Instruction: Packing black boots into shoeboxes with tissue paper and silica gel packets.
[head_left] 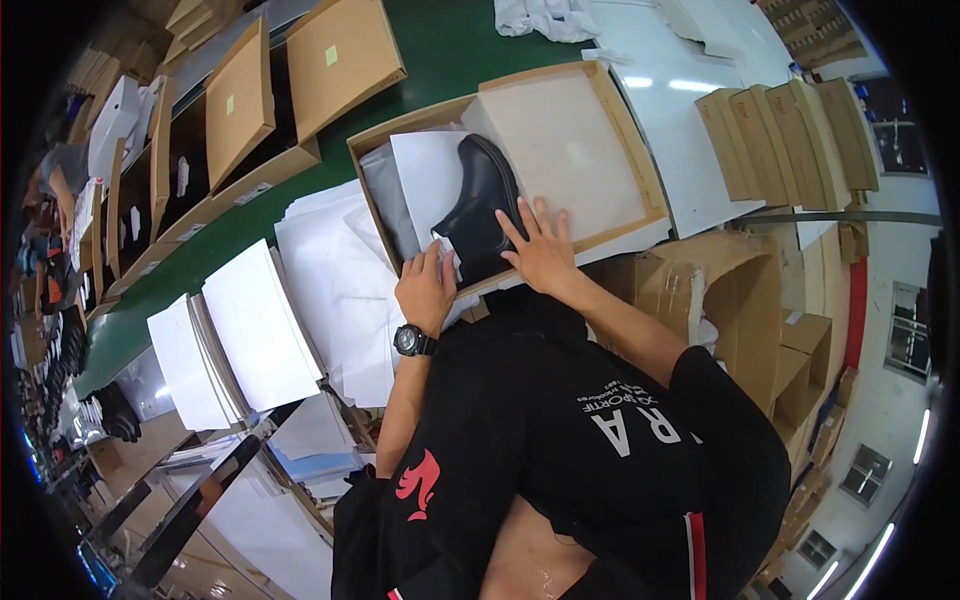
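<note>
A black leather ankle boot (478,205) lies in an open brown cardboard shoebox (375,205). Its glossy shaft points toward the far side. Beside the boot stands a white sheet (424,170), and grey-white tissue lines the box's left part. My left hand (426,288), a black watch on its wrist, reaches over the near edge of the box. Its fingers are bent together at a small piece of white paper (446,246) against the boot. My right hand (543,248) lies with spread fingers across the boot's right side and the lid's pale inside (570,150), holding nothing.
Stacks of white sheets (262,325) lie to the left, beside loose white paper (335,275). More open shoeboxes (240,90) line the far side of the green surface (440,50). Brown boxes (790,140) stand at right, and a large open carton (735,290) is near my right arm.
</note>
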